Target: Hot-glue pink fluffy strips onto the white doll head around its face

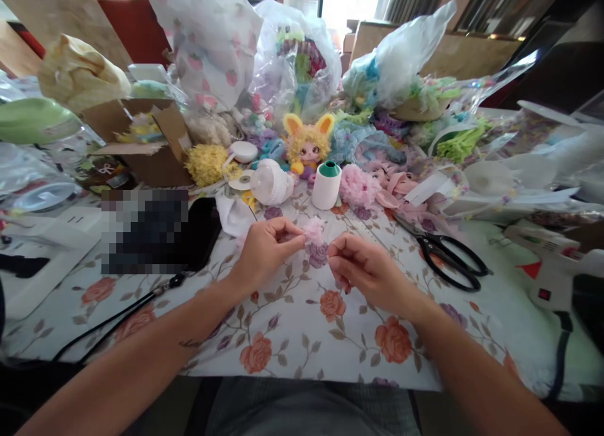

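Note:
My left hand [272,247] pinches a small tuft of pale pink fluffy material [314,229] between thumb and fingers, above the flowered tablecloth [333,305]. Just right of the tuft, my right hand [361,269] is closed with thumb and fingertips together; whatever it holds is too small to make out. A white spool of thread [326,187] with a green top stands upright behind both hands. Beside it lie a pink fluffy bundle [359,187] and a clear and white plastic jar [271,184] tipped on its side. A doll with yellow rabbit ears [309,145] sits behind the spool.
Black-handled scissors [450,257] and a glue gun [550,269] lie on the right. A dark phone [205,234] with a cord rests on the left, near a white device [51,253]. An open cardboard box [151,162] and stuffed plastic bags [297,58] line the back.

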A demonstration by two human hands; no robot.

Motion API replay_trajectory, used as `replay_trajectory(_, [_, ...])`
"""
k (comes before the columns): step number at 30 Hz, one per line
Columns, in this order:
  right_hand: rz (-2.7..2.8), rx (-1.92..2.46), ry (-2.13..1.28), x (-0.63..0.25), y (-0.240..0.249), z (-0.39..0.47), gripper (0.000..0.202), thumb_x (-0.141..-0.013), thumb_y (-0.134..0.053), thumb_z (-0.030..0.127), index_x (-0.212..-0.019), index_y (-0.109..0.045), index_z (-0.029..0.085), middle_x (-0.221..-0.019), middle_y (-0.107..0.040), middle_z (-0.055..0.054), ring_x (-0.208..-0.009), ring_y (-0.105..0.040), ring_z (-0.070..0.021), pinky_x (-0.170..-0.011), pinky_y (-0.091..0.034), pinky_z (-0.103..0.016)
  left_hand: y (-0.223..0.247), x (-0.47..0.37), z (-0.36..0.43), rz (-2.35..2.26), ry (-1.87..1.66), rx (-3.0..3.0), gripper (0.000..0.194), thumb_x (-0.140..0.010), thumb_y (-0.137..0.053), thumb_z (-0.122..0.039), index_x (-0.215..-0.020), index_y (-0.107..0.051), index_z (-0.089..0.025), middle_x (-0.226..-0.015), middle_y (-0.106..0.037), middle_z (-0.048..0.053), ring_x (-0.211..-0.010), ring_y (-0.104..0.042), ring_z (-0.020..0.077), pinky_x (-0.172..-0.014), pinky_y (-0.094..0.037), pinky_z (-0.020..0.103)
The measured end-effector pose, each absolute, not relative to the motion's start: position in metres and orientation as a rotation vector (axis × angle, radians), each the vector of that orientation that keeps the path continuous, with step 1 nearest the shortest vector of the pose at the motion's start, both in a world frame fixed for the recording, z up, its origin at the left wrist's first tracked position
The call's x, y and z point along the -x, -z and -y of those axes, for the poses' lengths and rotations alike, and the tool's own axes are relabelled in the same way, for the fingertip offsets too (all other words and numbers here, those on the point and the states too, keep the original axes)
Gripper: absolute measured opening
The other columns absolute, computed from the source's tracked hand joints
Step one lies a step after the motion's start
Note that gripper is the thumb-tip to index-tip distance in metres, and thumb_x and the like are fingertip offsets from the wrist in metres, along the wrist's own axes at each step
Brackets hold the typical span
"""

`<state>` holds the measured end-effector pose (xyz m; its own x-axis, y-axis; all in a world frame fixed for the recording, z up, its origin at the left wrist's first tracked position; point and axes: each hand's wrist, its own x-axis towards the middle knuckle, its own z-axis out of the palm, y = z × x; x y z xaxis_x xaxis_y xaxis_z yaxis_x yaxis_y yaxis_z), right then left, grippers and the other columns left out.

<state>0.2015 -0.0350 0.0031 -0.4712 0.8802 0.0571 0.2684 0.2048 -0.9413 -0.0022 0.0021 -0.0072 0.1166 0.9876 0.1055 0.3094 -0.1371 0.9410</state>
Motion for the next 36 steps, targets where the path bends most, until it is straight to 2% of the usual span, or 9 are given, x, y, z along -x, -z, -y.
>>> replay_trajectory(5, [2.001,1.039,-0.811,-0.182,0.002,0.041,0.012,-0.093,-0.049,0.018,-0.081,-0.053,0.019,-0.069,-0.05,0.003,-0.06,-0.046,-0.0091,-0.057,-0.038,-0.022,0.006,-0.003,0.005,-1.226,-0.956,-1.716,0.009,-0.074,-0.068,-0.023,-0.074,-0.07,-0.014,-0.072,-0.07,0.002,-0.063,-0.059,0.0115,-0.056,-0.044,0.02])
replay_trajectory(10, [2.098,0.999,-0.465,-0.18,0.014,0.035,0.013,-0.092,-0.048,0.014,-0.084,-0.057,0.017,-0.08,-0.055,-0.002,-0.071,-0.051,-0.0118,-0.064,-0.041,-0.025,0.003,-0.003,0.007,-1.177,-0.872,-1.652,0.008,-0.073,-0.069,-0.022,-0.074,-0.07,-0.013,-0.068,-0.069,0.002,-0.059,-0.057,0.0102,-0.052,-0.041,0.019])
replay_trajectory(17, [1.998,1.037,-0.495,-0.185,0.018,0.029,0.008,-0.091,-0.055,0.015,-0.085,-0.06,0.018,-0.08,-0.056,0.0,-0.073,-0.053,-0.0103,-0.066,-0.042,-0.023,0.001,0.002,0.002,-1.028,-0.769,-1.355,0.011,-0.074,-0.073,-0.023,-0.076,-0.069,-0.013,-0.07,-0.071,0.002,-0.065,-0.065,0.0099,-0.058,-0.048,0.016])
replay_trajectory(26, [1.996,1.051,-0.432,-0.187,0.017,0.028,0.005,-0.085,-0.062,0.015,-0.082,-0.063,0.019,-0.071,-0.051,0.003,-0.059,-0.045,-0.0079,-0.057,-0.039,-0.022,-0.001,0.002,0.001,-0.972,-0.658,-1.289,0.012,-0.074,-0.074,-0.023,-0.077,-0.069,-0.013,-0.069,-0.071,0.002,-0.067,-0.066,0.0093,-0.06,-0.049,0.016])
replay_trajectory(32, [2.046,1.067,-0.342,-0.187,0.019,0.031,0.008,-0.085,-0.061,0.013,-0.079,-0.064,0.017,-0.069,-0.05,0.002,-0.059,-0.044,-0.0082,-0.056,-0.037,-0.022,0.0,0.001,0.0,-0.99,-0.617,-1.289,0.012,-0.074,-0.073,-0.022,-0.077,-0.066,-0.012,-0.069,-0.07,0.002,-0.068,-0.065,0.0105,-0.062,-0.05,0.019])
replay_trajectory(36, [2.08,1.072,-0.258,-0.186,0.018,0.034,0.012,-0.087,-0.057,0.015,-0.078,-0.064,0.016,-0.069,-0.053,0.0,-0.06,-0.047,-0.0096,-0.056,-0.037,-0.023,-0.001,0.002,0.0,-0.99,-0.602,-1.362,0.015,-0.073,-0.073,-0.024,-0.079,-0.066,-0.013,-0.069,-0.069,0.002,-0.064,-0.063,0.0099,-0.057,-0.046,0.018])
